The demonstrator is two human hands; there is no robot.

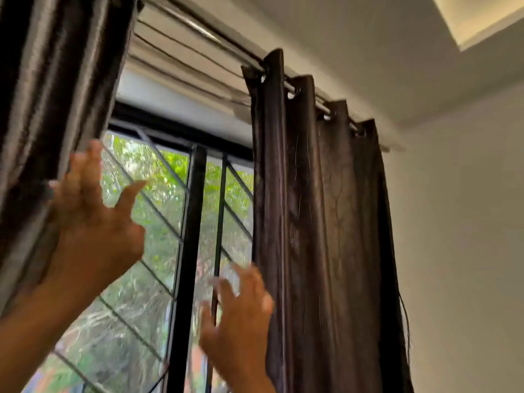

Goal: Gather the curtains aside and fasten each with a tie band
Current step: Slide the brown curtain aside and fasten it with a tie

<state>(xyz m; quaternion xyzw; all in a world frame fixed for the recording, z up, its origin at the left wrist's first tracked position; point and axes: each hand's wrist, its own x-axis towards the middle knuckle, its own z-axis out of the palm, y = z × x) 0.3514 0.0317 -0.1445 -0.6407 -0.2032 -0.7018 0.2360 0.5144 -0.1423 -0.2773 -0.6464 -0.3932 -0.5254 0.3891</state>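
Up at the window (158, 222), two dark curtains hang from a rod (306, 89) by eyelets, the left curtain (51, 95) bunched at the left edge and the right curtain (320, 236) pulled into folds toward the wall (459, 236). Both hands are raised, fingers spread and gripping nothing. The left hand (93, 222) seems to touch the left curtain's edge, though blur hides contact; the right hand (241, 316) is just beside the right curtain.

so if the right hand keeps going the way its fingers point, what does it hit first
Probably the right curtain: the right hand is open, fingers aimed up and right at its inner edge. Depth is unclear, and motion blur hides any contact.
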